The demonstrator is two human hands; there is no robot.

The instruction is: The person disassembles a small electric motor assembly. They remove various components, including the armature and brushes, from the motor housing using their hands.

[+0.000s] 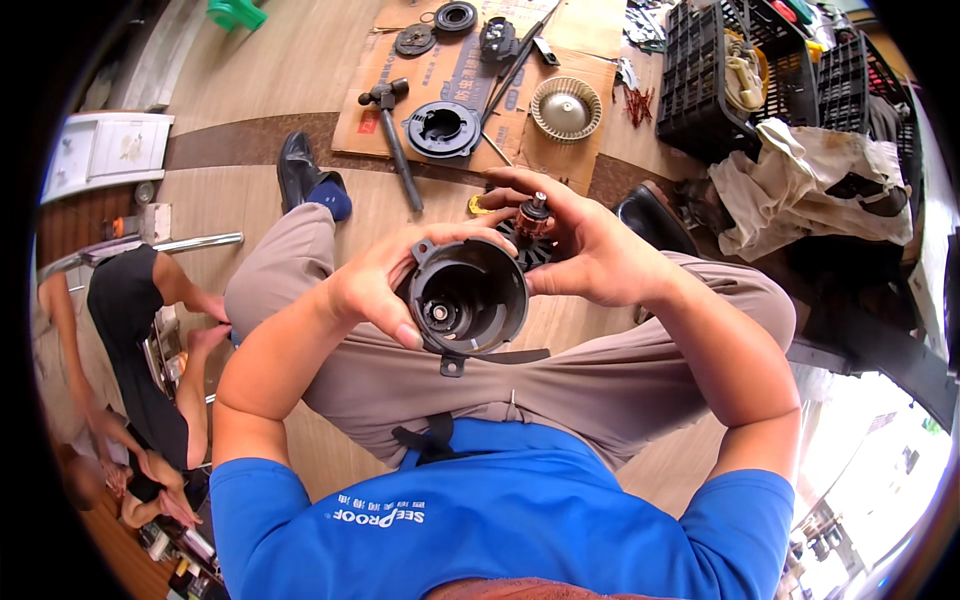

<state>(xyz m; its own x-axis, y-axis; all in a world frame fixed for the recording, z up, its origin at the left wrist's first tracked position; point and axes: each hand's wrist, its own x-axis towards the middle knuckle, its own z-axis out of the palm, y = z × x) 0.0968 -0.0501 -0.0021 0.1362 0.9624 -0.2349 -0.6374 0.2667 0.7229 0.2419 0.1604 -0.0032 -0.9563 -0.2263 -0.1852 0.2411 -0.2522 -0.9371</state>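
Observation:
My left hand [378, 285] is wrapped round a black motor housing [490, 305], a hollow cup with small mounting tabs at its rim. The open mouth faces up toward me, and a small round metal part shows at its bottom. Just to the right, my right hand [600, 250] grips a motor armature [535, 218] with a copper-coloured commutator and a short shaft pointing up. The armature is outside the housing, close beside its rim. My right fingertips hide part of its body. Both parts are held above the floor, between my knees.
Ahead lies a cardboard sheet [580, 30] with a hammer [396, 140], a black ring-shaped cover [462, 136], a pale fan wheel [566, 110] and several dark parts. Black crates [690, 80] and a pale cloth [815, 195] are at right. Another person [140, 330] sits at left.

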